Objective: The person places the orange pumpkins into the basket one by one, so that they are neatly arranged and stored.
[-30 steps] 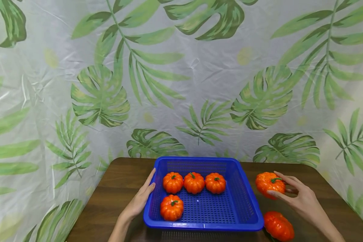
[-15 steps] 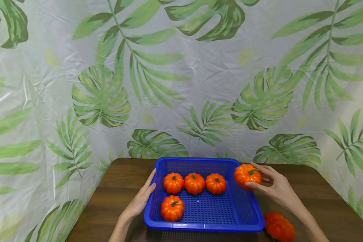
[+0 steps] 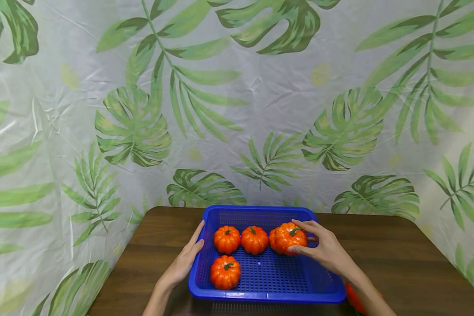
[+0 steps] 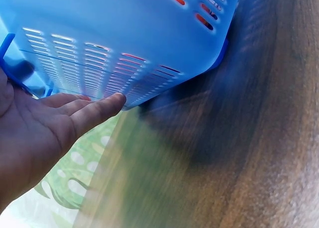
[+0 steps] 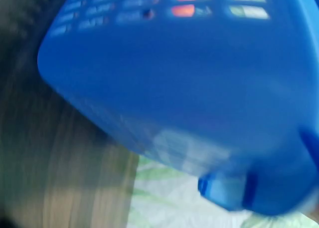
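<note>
My right hand (image 3: 325,248) holds a small orange pumpkin (image 3: 293,237) with a green stem between thumb and fingers, over the right part of a blue plastic basket (image 3: 266,296). Behind the held pumpkin, another pumpkin (image 3: 273,239) is mostly hidden. Two more, a pumpkin (image 3: 254,240) and a pumpkin (image 3: 227,240), continue that back row to the left. One pumpkin (image 3: 225,273) sits at the front left of the basket. My left hand (image 3: 181,261) rests against the basket's left side; in the left wrist view its fingers (image 4: 99,112) lie straight along the slotted outer wall.
The basket stands on a dark brown wooden table (image 3: 387,250). To the right of the basket, a red-orange pumpkin (image 3: 353,298) is mostly covered by my right forearm. A leaf-patterned sheet (image 3: 276,109) hangs behind the table.
My right hand has carried its pumpkin leftward from beside the basket, across the right rim, to above the inside. My left hand and the pumpkins in the basket have stayed put.
</note>
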The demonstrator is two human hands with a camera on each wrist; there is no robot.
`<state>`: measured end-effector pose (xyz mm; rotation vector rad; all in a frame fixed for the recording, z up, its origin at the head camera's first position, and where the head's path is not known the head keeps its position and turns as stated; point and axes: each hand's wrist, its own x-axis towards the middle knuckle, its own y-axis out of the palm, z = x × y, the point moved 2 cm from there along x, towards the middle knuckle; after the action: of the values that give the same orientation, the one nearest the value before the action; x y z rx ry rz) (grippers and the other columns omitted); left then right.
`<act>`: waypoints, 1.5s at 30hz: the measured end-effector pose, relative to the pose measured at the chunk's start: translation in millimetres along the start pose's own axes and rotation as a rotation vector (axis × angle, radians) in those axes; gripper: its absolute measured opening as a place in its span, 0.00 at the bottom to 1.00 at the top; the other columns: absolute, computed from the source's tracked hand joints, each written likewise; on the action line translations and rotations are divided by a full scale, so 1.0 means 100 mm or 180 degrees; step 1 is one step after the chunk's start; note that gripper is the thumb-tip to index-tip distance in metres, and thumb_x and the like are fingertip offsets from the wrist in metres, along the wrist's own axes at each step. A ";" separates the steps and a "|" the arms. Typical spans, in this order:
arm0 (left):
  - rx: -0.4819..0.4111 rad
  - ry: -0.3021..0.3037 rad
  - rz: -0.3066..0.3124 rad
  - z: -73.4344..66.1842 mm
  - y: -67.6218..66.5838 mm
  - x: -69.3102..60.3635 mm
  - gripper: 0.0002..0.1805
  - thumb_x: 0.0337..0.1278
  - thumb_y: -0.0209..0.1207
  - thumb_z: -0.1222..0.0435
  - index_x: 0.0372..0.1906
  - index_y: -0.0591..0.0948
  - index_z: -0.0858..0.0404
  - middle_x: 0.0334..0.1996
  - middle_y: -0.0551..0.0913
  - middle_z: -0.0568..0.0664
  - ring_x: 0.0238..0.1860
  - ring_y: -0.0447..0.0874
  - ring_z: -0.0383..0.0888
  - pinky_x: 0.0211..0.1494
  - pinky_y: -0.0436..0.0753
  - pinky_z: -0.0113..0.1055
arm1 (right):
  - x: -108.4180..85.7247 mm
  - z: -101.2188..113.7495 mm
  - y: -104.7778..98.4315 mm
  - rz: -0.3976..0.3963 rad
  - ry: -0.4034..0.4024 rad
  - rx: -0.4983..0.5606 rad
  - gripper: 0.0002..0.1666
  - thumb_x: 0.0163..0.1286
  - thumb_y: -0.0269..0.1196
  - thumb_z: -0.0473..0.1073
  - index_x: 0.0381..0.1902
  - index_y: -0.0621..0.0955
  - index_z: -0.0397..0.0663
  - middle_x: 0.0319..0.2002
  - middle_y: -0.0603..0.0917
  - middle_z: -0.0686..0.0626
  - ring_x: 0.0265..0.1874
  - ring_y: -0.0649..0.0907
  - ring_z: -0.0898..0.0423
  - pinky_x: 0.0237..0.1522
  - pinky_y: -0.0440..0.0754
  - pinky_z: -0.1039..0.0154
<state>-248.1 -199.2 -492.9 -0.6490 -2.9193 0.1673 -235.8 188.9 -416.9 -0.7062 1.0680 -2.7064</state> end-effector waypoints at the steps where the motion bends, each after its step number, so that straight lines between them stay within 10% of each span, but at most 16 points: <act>1: 0.0005 0.0007 0.0006 0.00 0.00 0.00 0.34 0.87 0.33 0.53 0.85 0.37 0.50 0.85 0.40 0.61 0.75 0.63 0.71 0.70 0.76 0.54 | 0.01 0.00 0.04 0.0035 -0.0007 0.0025 0.41 0.61 0.77 0.50 0.70 0.78 0.46 0.56 0.84 0.45 0.54 0.84 0.44 0.50 0.87 0.61; 24: -0.0018 0.0003 -0.0006 0.01 0.00 0.00 0.34 0.87 0.33 0.54 0.85 0.37 0.50 0.85 0.39 0.61 0.77 0.60 0.70 0.72 0.73 0.58 | 0.14 0.12 0.64 0.1236 -0.0194 0.0071 0.46 0.60 0.77 0.55 0.69 0.77 0.37 0.63 0.79 0.32 0.59 0.81 0.38 0.53 0.86 0.55; 45: -0.0032 0.0075 0.0093 -0.02 0.01 0.01 0.34 0.87 0.33 0.55 0.85 0.35 0.52 0.85 0.36 0.63 0.77 0.57 0.72 0.72 0.72 0.62 | 0.07 0.04 0.70 0.1896 -0.0009 0.0241 0.44 0.66 0.74 0.53 0.74 0.73 0.40 0.69 0.79 0.39 0.64 0.81 0.41 0.62 0.81 0.51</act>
<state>-248.8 -197.7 -491.3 -0.6906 -2.8910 0.1474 -242.8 132.4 -458.8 -0.3087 0.9745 -2.2143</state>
